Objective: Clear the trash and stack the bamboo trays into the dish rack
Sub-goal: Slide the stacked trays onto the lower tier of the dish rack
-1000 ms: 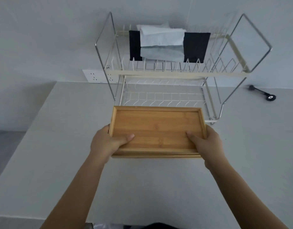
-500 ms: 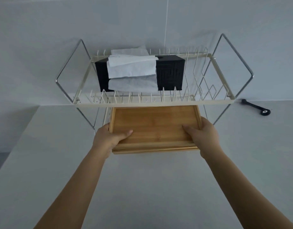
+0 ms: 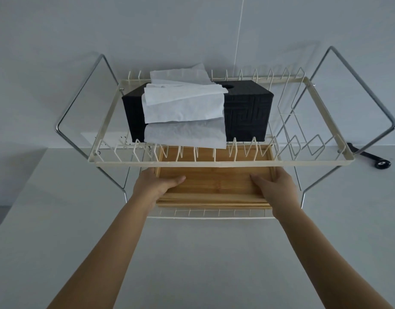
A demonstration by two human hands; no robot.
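A stack of bamboo trays [image 3: 216,181] lies partly inside the lower tier of the two-tier wire dish rack [image 3: 218,161]. Its far half is under the upper shelf, its near edge just behind the lower tier's front rail. My left hand [image 3: 154,186] grips the stack's left end, thumb inside the top tray. My right hand [image 3: 276,186] holds the right end the same way. On the upper shelf stands a black tissue box [image 3: 247,112] with white tissues [image 3: 185,108] draped over its front.
The rack stands on a pale grey counter [image 3: 192,253] against a white wall. A small black tool [image 3: 379,161] lies on the counter right of the rack. A wall socket [image 3: 107,139] shows behind the rack's left side.
Both hands have pushed the bamboo trays forward and down, from in front of the rack into its lower tier. The view has come closer to the rack.
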